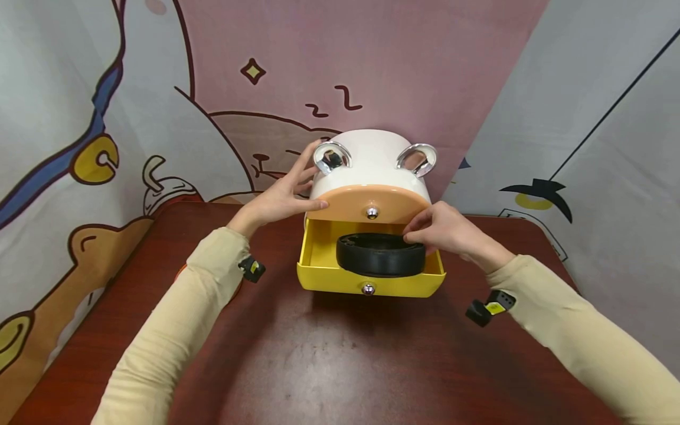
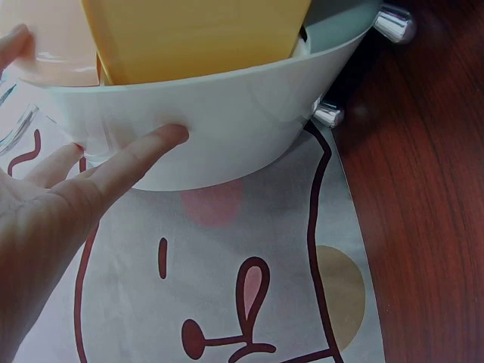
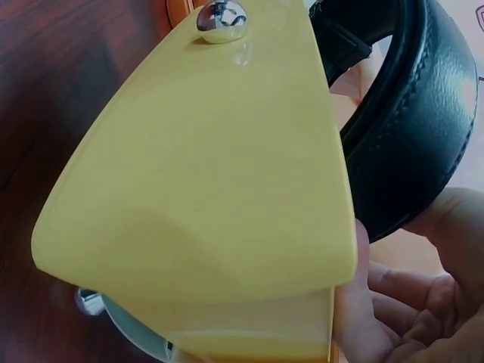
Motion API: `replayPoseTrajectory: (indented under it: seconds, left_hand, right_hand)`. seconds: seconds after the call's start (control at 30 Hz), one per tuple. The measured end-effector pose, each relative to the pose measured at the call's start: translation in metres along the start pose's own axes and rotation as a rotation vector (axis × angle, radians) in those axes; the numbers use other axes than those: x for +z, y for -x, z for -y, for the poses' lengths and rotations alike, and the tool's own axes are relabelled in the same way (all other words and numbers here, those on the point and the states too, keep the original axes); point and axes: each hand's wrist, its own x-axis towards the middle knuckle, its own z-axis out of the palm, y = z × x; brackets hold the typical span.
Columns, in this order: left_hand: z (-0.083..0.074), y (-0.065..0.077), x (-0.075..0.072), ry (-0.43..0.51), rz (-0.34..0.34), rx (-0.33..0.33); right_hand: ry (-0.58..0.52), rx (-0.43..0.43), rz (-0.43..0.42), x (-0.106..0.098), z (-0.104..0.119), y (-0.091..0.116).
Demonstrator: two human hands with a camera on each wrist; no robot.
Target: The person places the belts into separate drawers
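Note:
A coiled black leather belt (image 1: 380,264) sits partly inside the pulled-out yellow drawer (image 1: 329,277), its ring standing above the drawer's front edge. My right hand (image 1: 443,229) pinches the belt's right side between thumb and fingers. In the right wrist view the belt (image 3: 423,113) shows stitching along its edge. The drawer belongs to a white rounded box (image 1: 366,153) with two shiny silver ears and a closed orange drawer (image 1: 345,203) above. My left hand (image 1: 284,198) rests on the box's left side, fingers extended along the white wall and thumb at the orange front.
The box stands at the back of a dark red-brown table (image 1: 308,366), against a cartoon-printed cloth (image 1: 372,65). An orange rounded thing (image 3: 178,10) lies on the table, mostly hidden by my left sleeve in the head view. Silver feet (image 2: 328,113) stick out under the box.

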Motion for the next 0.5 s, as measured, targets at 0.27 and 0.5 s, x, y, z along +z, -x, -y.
replayPoseTrajectory:
  seconds: [0.27,0.5]
  left_hand:
    - [0.0,-0.001,0.0,0.01,-0.002,-0.003]
    - [0.001,0.0,0.0,0.013,-0.004,-0.003]
  right_hand:
    - [-0.004,-0.019,0.052,0.001,-0.002,0.002]
    - [-0.142,-0.145,0.234,-0.007,-0.009,0.01]
